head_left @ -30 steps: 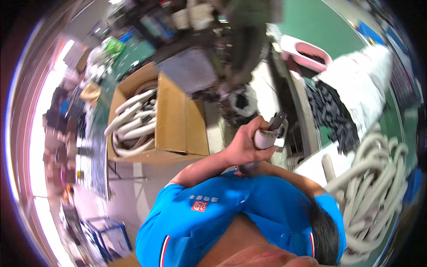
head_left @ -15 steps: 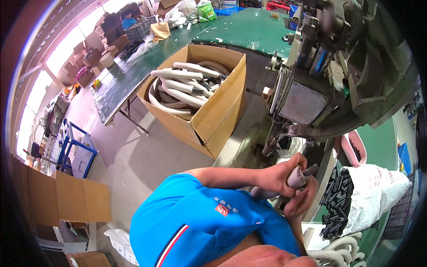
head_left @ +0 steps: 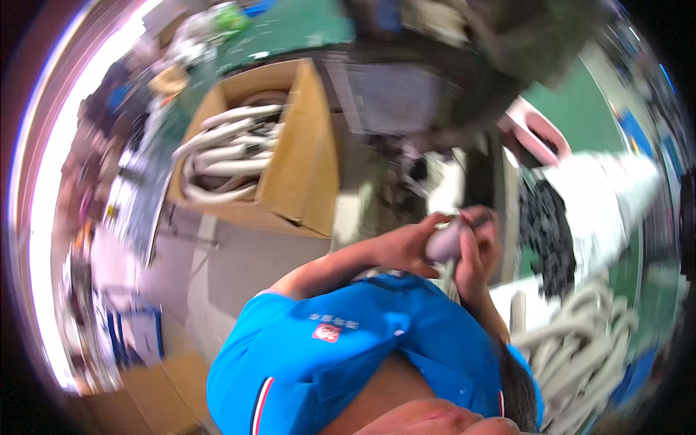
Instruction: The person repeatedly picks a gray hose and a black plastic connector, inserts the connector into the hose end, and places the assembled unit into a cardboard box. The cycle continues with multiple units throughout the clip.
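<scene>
In front of my chest, my left hand (head_left: pixel 407 248) is closed around a pale grey foam tube (head_left: pixel 444 243). My right hand (head_left: pixel 480 254) presses against the tube's end, with its fingers curled around a small dark piece (head_left: pixel 478 219) that looks like a black plastic fitting. Motion blur hides whether the fitting sits inside the tube. To the right of my hands lies a pile of similar black fittings (head_left: pixel 545 235), spilling from a white sack (head_left: pixel 605 206). More pale tubes (head_left: pixel 580 337) are heaped at the lower right.
A cardboard box (head_left: pixel 308 163) full of pale tubes (head_left: pixel 235 152) stands at the left. A heavy metal machine (head_left: pixel 464 80) is beyond my hands. A pink tray (head_left: pixel 540 138) rests on the green table (head_left: pixel 573 101) at the right. A blue-framed cart (head_left: pixel 134 330) stands lower left.
My view has turned to the right, so the box and machine sit further left. My hands stay together at the tube's end, and more of the tube heap shows.
</scene>
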Demonstrator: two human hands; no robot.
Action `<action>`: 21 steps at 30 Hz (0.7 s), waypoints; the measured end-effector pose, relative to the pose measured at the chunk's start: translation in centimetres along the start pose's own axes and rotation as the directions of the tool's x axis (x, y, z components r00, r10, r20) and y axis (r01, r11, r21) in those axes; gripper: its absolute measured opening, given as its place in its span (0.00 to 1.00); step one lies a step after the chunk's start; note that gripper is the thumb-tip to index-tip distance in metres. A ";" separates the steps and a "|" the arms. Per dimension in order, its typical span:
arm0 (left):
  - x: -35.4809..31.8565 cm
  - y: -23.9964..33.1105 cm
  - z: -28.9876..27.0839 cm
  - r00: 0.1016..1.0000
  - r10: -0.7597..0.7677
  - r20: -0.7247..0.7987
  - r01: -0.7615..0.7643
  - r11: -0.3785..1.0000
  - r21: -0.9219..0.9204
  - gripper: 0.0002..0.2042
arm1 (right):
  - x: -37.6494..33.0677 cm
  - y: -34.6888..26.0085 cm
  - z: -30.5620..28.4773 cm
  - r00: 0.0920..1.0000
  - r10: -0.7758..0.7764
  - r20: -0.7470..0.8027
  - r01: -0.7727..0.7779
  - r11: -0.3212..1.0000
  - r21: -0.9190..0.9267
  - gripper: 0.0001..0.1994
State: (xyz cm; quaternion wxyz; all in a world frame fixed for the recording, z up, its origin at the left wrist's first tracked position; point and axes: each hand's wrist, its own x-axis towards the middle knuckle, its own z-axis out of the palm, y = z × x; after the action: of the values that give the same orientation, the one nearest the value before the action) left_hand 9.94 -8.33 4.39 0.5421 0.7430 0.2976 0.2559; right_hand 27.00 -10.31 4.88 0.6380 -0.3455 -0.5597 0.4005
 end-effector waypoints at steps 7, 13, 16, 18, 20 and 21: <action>-2.2 -1.7 2.7 0.905 -0.322 -0.279 0.340 0.940 0.016 0.24 | -2.0 3.5 -4.9 0.999 0.035 0.000 -0.035 0.992 -0.124 0.11; -2.9 -1.5 1.2 0.911 -0.324 -0.256 0.370 0.916 0.154 0.20 | -1.3 14.7 -19.8 0.957 -0.097 -0.273 -0.251 0.187 -0.950 0.11; -3.8 -2.0 1.3 0.882 -0.400 -0.250 0.439 0.890 0.121 0.22 | -1.3 15.9 -26.1 0.836 0.005 -0.549 -0.546 0.104 -0.831 0.12; -4.2 -1.9 1.9 0.873 -0.418 -0.251 0.451 0.888 0.088 0.22 | 0.2 15.5 -28.6 0.727 0.182 -0.662 -0.677 0.031 -0.735 0.13; -4.2 -2.3 2.0 0.898 -0.391 -0.203 0.429 0.879 0.206 0.23 | 1.8 14.3 -28.7 0.663 0.277 -0.695 -0.691 -0.131 -0.711 0.15; -4.1 -2.3 2.2 0.909 -0.369 -0.193 0.408 0.882 0.238 0.23 | 2.6 14.0 -28.2 0.630 0.314 -0.710 -0.697 -0.176 -0.696 0.16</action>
State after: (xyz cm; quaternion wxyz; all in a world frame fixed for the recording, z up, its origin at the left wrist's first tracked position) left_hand 8.25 -12.22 1.36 0.4522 0.7154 0.5109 0.1508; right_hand 53.31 -1.65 -10.21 0.0936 -0.9166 -0.3773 0.0931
